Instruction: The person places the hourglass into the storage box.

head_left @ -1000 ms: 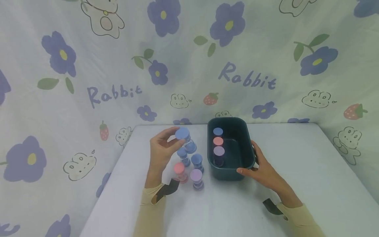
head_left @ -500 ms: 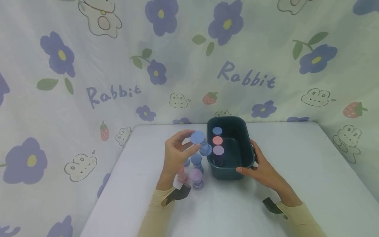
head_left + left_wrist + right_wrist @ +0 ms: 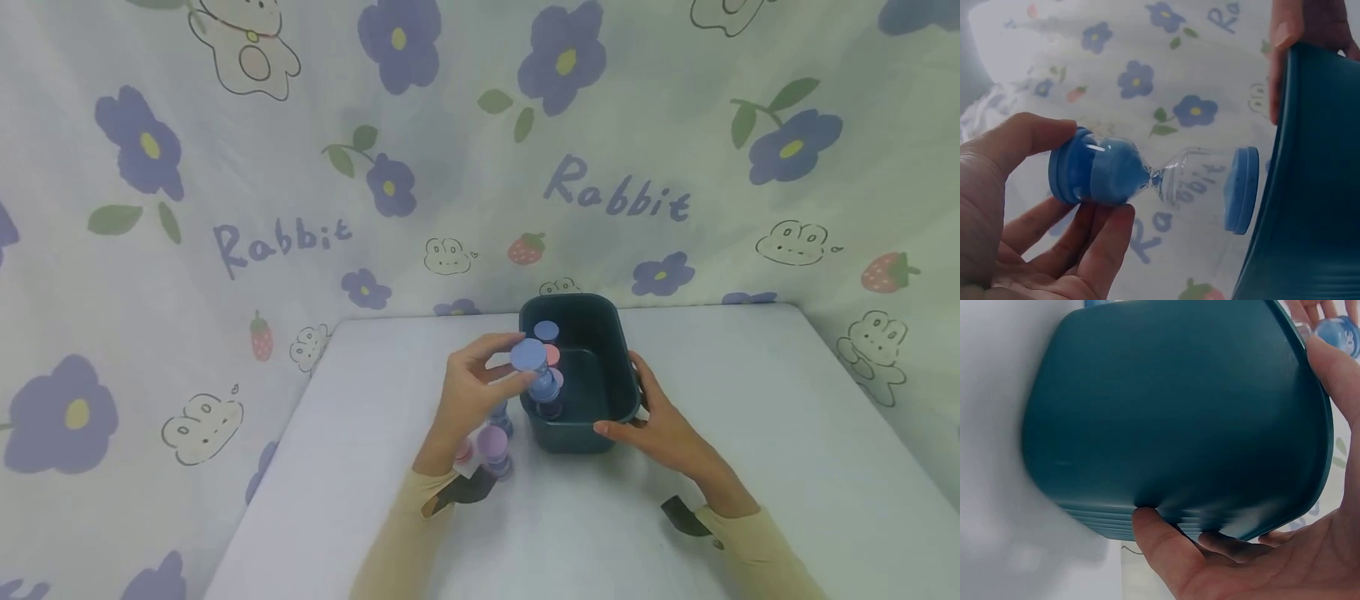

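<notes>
My left hand (image 3: 474, 385) pinches a blue sand hourglass (image 3: 1119, 172) by one end cap, thumb on one side and fingers on the other. In the head view it overlaps the left part of a dark teal plastic bin (image 3: 573, 437); in the left wrist view its free end is close to the bin's rim. My right hand (image 3: 663, 432) grips the bin at its near right corner, thumb at the front rim and fingers along the side. Inside, along the left wall, stand a blue hourglass (image 3: 546, 330), a pink hourglass (image 3: 553, 355) and a purple hourglass (image 3: 551, 408), partly covered.
Left of the bin on the white table (image 3: 600, 533) stand another purple hourglass (image 3: 493, 443), a pink hourglass (image 3: 464, 452) and a blue hourglass (image 3: 502, 423), the latter two partly behind my left hand and wrist. A patterned cloth (image 3: 450, 167) hangs behind the table.
My left hand has carried the blue hourglass rightward from above the group on the table to over the bin's left side. My right hand keeps its grip on the bin.
</notes>
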{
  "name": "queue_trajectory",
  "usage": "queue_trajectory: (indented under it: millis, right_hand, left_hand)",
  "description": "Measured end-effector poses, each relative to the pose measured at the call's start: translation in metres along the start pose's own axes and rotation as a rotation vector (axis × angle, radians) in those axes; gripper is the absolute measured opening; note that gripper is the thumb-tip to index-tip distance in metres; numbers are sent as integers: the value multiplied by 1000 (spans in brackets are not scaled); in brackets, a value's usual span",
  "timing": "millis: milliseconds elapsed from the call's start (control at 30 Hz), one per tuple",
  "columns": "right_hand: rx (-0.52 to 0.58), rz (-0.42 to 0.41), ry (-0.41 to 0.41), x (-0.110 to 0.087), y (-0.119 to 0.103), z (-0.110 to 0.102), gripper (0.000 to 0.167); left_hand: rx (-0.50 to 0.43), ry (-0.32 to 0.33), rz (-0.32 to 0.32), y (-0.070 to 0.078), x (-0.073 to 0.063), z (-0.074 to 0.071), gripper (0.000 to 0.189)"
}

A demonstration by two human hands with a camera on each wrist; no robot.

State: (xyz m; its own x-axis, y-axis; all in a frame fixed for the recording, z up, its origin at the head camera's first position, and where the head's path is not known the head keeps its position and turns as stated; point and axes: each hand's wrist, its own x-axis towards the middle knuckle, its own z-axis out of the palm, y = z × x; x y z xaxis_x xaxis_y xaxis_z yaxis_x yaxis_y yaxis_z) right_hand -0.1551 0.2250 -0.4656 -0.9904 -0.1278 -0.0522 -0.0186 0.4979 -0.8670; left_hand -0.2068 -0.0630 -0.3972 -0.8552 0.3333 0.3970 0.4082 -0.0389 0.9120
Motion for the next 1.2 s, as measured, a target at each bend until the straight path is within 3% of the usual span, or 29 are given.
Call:
queue_trajectory:
  millis: [333,633,967,1200]
  right_hand:
    - [14,-16,-12,-1,1,-1,119]
    - [21,-25,-12,-1,2,-1,118]
    - [25,-23,-10,0,4,0,119]
    - [15,-17,-7,0,5,1,119]
  left_hand:
    - [56,-139,-97,-12,8,7,46]
    - [205,-229,-186,-23,13,5,47]
    - [397,-366,-329,-21,22,6,59]
    - [503,-486,-279,-22,32,8,50]
